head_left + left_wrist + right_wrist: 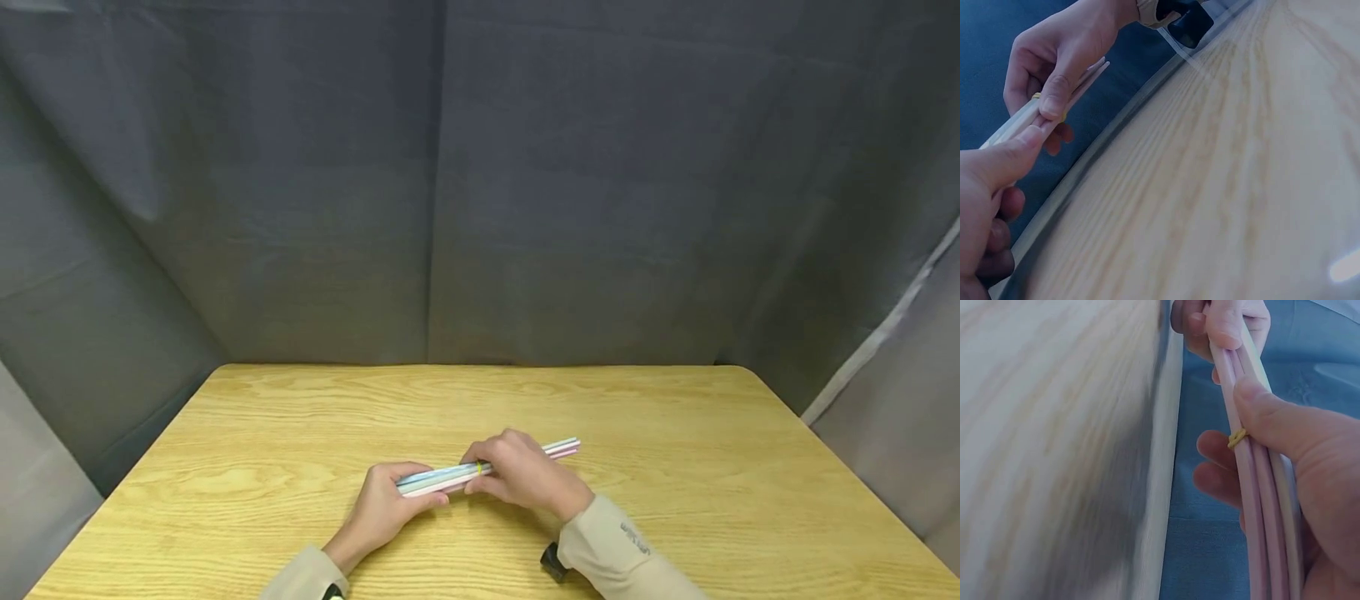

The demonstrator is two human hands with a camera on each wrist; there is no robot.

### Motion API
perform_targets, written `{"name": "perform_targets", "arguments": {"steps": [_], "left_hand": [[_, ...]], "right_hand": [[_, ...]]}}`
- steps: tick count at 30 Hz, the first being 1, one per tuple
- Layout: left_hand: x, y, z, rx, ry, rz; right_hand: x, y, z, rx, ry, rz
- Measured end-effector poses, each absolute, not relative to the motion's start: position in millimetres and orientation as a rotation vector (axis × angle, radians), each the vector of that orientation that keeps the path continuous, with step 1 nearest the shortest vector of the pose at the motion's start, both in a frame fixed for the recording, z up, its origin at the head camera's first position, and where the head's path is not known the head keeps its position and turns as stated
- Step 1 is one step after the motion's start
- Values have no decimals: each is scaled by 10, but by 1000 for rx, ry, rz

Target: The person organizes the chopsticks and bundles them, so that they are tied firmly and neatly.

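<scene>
A bundle of thin pastel straws (438, 481), pale blue, white and pink, is held slantwise above the table. Round it goes a yellow rubber band (1237, 438). My left hand (382, 504) grips the left end between thumb and fingers. Close to the band, my right hand (521, 471) pinches the bundle, its thumb on one side and its fingers on the other. The straws' right ends stick out beyond that hand. In the right wrist view, the right thumb touches the straws right beside the band, and part of the bundle is hidden behind the palm.
A wood-grain table (300, 433) lies under both hands. Dark grey curtains (585, 192) hang behind it and at its sides. A black device (553, 562) is on the right wrist.
</scene>
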State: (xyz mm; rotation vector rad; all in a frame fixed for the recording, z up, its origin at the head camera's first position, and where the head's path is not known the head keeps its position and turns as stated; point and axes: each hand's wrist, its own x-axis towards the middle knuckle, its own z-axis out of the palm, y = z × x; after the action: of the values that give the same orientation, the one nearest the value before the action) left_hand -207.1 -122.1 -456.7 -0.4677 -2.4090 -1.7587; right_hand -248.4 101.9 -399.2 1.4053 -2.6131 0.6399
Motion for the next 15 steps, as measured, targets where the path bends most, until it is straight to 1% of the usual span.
{"name": "perform_targets", "arguments": {"steps": [8,15], "left_hand": [[-2076,-1214,-4535,-464,-2418,-1722],[-2089,-1240,-4535,-447,-2508,-1676]], "right_hand": [[-2505,1032,-3998,1382,-2598,563],[-2525,1165,-4027,1307,-2632,465]]}}
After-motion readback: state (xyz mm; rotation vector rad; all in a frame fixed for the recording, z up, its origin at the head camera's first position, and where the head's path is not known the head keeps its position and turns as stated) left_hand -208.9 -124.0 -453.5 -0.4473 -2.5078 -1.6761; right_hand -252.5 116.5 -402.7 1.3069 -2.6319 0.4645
